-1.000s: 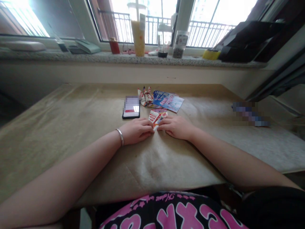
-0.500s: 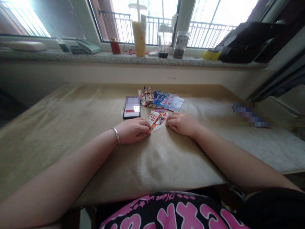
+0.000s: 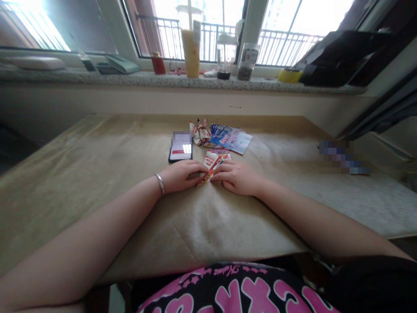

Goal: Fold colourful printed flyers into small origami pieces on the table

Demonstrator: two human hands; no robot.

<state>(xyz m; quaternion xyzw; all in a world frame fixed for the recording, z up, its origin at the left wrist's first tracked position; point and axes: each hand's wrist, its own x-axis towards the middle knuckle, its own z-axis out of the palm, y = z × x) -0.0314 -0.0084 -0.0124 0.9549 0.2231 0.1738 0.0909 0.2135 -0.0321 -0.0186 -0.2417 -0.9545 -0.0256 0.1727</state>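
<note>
**Hands at the bench, seen from the head camera.** The left hand (image 3: 179, 177) and right hand (image 3: 237, 178) lie palm-down and meet at the fingertips, closed together on a small piece of red-and-white printed paper (image 3: 208, 170). The paper stands at a slant between them, and the fingers hide part of it. Its fold or crease cannot be made out clearly. Work of this kind appears best done as shown: fingertips on the thin sheet, wrists low, forearms resting on the bench, so that the paper stays steady and its edges stay in line. A silver bangle (image 3: 160, 184) circles the left wrist.

Just beyond the fingertips lies a printed card (image 3: 217, 153). Behind it are crumpled red-and-white paper pieces (image 3: 199, 133) and blue printed leaflets (image 3: 230, 138), partly overlapping. To their left, a smartphone (image 3: 180, 147) lies face up, its screen blurred. All rest on the brown paper covering the bench (image 3: 97, 174). A blurred object (image 3: 343, 157) sits well to the right.

Farther off, a granite windowsill (image 3: 163, 79) carries a tall cup of orange drink (image 3: 190, 52) and a glass jar (image 3: 247, 61).
</note>
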